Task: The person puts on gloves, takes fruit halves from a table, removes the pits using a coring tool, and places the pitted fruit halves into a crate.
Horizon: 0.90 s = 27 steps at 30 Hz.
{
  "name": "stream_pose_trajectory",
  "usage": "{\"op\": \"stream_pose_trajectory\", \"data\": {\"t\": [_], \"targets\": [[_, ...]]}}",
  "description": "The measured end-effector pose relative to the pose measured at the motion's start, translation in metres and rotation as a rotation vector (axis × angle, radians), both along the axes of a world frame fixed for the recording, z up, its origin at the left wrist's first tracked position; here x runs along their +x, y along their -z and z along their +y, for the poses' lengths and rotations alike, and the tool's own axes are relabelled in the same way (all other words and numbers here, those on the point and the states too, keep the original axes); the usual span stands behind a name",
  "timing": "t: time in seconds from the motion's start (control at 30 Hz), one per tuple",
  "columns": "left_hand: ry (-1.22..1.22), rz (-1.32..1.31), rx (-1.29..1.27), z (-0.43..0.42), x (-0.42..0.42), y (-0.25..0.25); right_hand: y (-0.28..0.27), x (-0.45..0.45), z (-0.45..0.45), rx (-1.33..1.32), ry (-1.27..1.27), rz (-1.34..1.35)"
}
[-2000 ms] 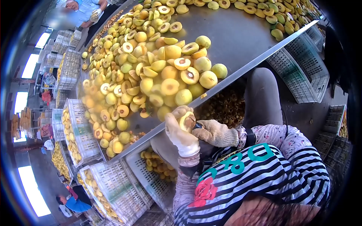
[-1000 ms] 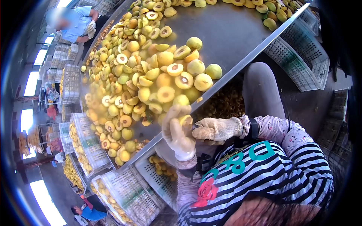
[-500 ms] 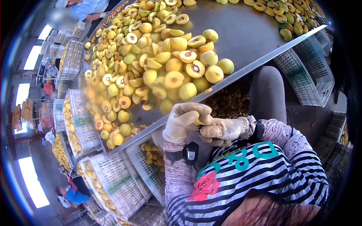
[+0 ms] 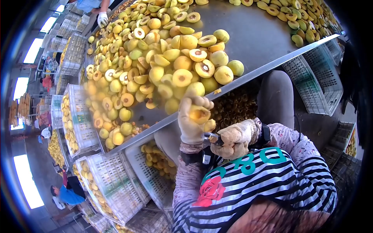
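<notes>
My left hand (image 4: 195, 120), in a pale glove, is closed around a halved yellow peach (image 4: 199, 115), its cut face showing a hollow centre. Close beside it is my right hand (image 4: 235, 139), in a worn, stained glove, wrapped round a small pitting tool with a dark handle and a curved metal tip (image 4: 211, 137). The tip points toward the left hand, just below the fruit. Both hands are over my lap, in front of the table edge. A heap of peach halves (image 4: 182, 77), some with stones still in them, lies on the metal table (image 4: 252, 29).
A raised metal rim (image 4: 268, 66) borders the table. Scraps and stones (image 4: 235, 105) lie below it. Plastic crates (image 4: 112, 186) of fruit stand left, with another crate (image 4: 314, 77) at right. A co-worker's gloved hand (image 4: 102, 19) is at the far pile; another person (image 4: 70, 190) is lower left.
My hands have moved apart, and the left has turned so that the peach half and the tool tip show. The co-worker's gloved hand has come further into view at the far pile.
</notes>
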<state>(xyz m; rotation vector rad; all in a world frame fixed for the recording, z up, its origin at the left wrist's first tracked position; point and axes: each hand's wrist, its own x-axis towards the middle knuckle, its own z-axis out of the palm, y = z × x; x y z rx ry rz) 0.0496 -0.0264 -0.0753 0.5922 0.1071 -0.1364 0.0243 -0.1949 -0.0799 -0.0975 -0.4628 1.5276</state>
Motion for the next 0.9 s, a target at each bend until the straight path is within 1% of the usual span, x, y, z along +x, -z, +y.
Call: {"op": "stream_pose_trajectory", "data": {"t": [0.03,0.1,0.13,0.17,0.2,0.27,0.37,0.4,0.5,0.53,0.63,0.67,0.77,0.8,0.83,0.87,0.9], "targets": [[-0.100,0.106,-0.054,0.002,0.000,0.002,-0.001,0.003,-0.004,-0.177,0.044,-0.115],[-0.018,-0.072,-0.076,0.019,-0.006,0.007,-0.002,0.009,-0.013,-0.520,0.137,-0.348],[-0.051,-0.050,-0.057,0.027,-0.008,0.006,-0.007,0.007,-0.013,-0.748,0.250,-0.634],[-0.080,-0.023,-0.042,0.031,-0.013,0.006,-0.007,0.002,-0.009,-0.839,0.454,-0.786],[-0.084,-0.037,-0.005,0.031,-0.017,0.005,-0.014,-0.001,-0.006,-0.830,0.658,-0.926],[-0.089,-0.078,0.063,0.027,-0.022,0.003,-0.026,0.001,-0.003,-0.986,0.775,-1.147],[-0.060,-0.183,0.249,0.024,-0.032,0.002,-0.027,0.009,0.005,-1.147,0.765,-1.399],[-0.090,-0.209,0.262,0.021,-0.033,0.005,-0.024,0.009,0.008,-1.164,0.772,-1.435],[-0.186,-0.127,0.488,0.019,-0.045,0.000,-0.025,0.006,0.008,-1.089,0.812,-1.406],[-0.205,-0.135,0.546,0.019,-0.048,-0.003,-0.033,0.009,0.008,-1.151,0.632,-1.343],[-0.145,-0.229,0.715,0.023,-0.058,-0.010,-0.026,0.006,0.007,-1.052,0.613,-1.330],[-0.172,-0.272,0.724,0.020,-0.058,-0.011,-0.027,0.009,0.007,-1.114,0.468,-1.352],[-0.214,-0.377,0.532,0.021,-0.056,-0.008,-0.022,0.014,0.001,-1.180,0.275,-1.550],[-0.250,-0.452,0.547,0.028,-0.055,-0.007,-0.014,0.016,-0.001,-1.239,0.110,-1.658],[-0.288,-0.524,0.561,0.035,-0.054,-0.006,-0.010,0.013,-0.004,-1.260,0.173,-1.665],[-0.285,-0.431,0.530,0.036,-0.053,-0.003,-0.009,0.012,-0.007,-1.245,0.290,-1.575],[-0.278,-0.329,0.505,0.039,-0.056,-0.002,-0.026,0.009,-0.007,-1.223,0.400,-1.471]]}}
